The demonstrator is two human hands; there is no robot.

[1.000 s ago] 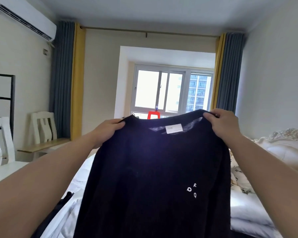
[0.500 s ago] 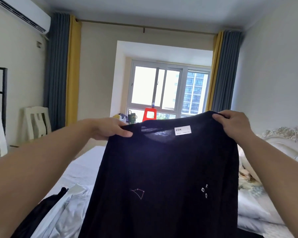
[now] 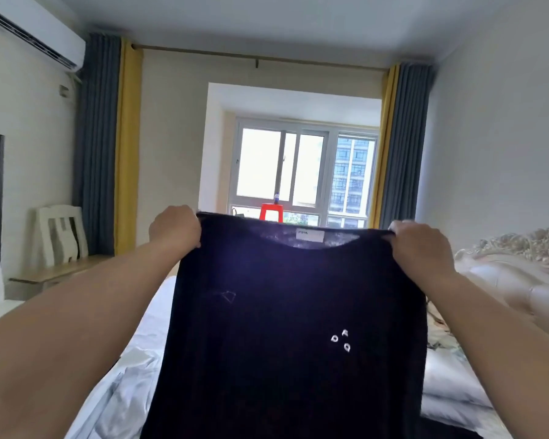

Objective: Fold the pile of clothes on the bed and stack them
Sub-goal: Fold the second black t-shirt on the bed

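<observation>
Black sweater (image 3: 292, 327) hangs spread above the bed (image 3: 133, 369). My left hand (image 3: 175, 230) and right hand (image 3: 420, 245) each grip one shoulder.

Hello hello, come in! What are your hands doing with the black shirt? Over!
Left hand and right hand grip the shirt at its shoulders. Shirt hangs spread above the bed, unfolded. Nothing in the way.

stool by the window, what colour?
Red; the stool shows just above the held shirt's collar in the head view.
</observation>
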